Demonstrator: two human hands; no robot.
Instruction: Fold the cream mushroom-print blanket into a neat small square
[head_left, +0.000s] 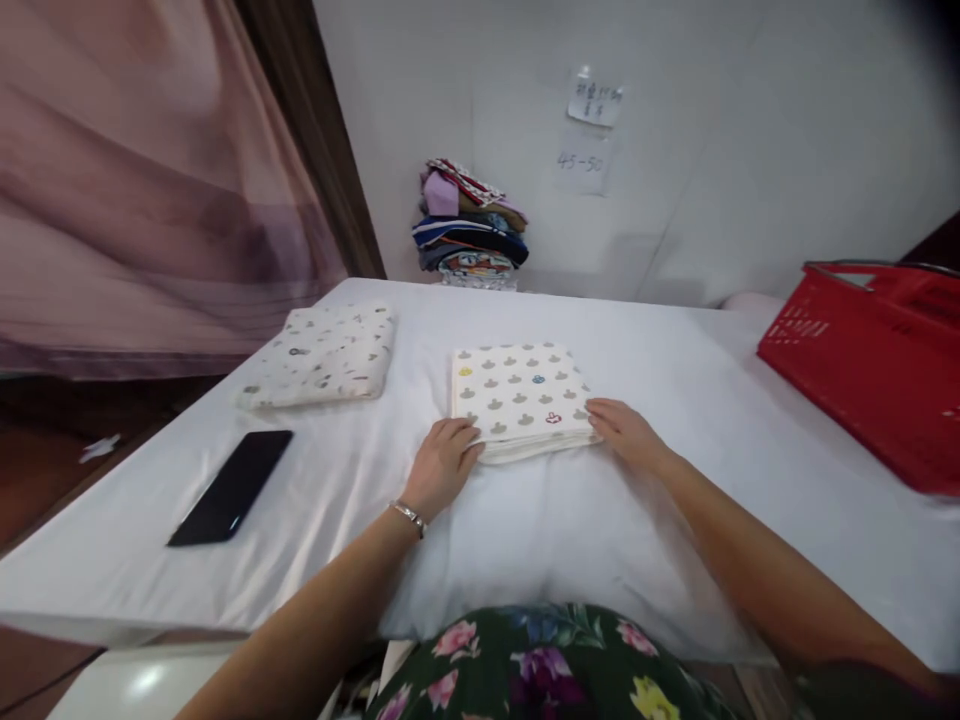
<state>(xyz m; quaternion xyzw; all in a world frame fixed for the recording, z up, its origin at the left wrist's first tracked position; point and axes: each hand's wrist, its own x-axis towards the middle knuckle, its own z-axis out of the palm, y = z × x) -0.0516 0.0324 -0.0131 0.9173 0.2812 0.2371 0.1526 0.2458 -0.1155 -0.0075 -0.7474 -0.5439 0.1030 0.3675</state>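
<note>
A folded cream cloth with a grey printed pattern (pixel 517 395) lies on the white-covered table (pixel 675 360) in front of me. My left hand (pixel 442 465) rests at its near left corner, fingers curled onto the edge. My right hand (pixel 626 432) lies at its near right corner, fingers curled over the edge. Both hands touch the cloth, which stays flat on the table.
A second folded patterned cloth (pixel 322 355) lies at the left. A black phone (pixel 232 485) lies near the left edge. A red plastic basket (pixel 877 360) stands at the right. A stack of folded fabrics (pixel 471 225) sits against the back wall.
</note>
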